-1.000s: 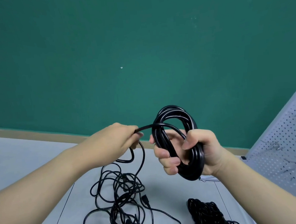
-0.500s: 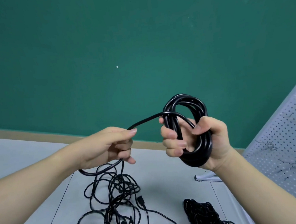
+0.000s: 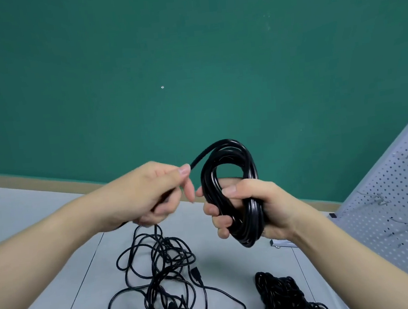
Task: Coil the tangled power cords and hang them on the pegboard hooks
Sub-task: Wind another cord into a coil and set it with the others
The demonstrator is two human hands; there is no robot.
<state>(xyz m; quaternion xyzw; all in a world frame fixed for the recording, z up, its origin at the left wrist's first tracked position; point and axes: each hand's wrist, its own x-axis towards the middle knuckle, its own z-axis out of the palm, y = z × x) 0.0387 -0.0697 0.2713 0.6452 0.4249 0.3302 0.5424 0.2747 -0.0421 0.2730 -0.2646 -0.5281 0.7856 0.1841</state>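
My right hand (image 3: 258,209) grips a thick coil of black power cord (image 3: 235,183), held upright above the table with several loops bunched in the fist. My left hand (image 3: 156,191) pinches the free run of the same cord just left of the coil's top; the strand passes through the palm and drops to the table. Below lies a loose tangle of thin black cords (image 3: 165,282) with a plug end (image 3: 196,274). A second dense black bundle (image 3: 286,296) lies at the lower right. The white pegboard (image 3: 402,210) with metal hooks (image 3: 376,200) leans at the right.
The grey table (image 3: 44,244) runs back to a wooden strip below the green wall (image 3: 188,56). A small metal bracket (image 3: 282,242) sits at the pegboard's foot, behind my right wrist.
My left hand has risen and moved right, bringing the cord up over the top of the coil. The right hand has tipped the coil slightly and kept its hold.
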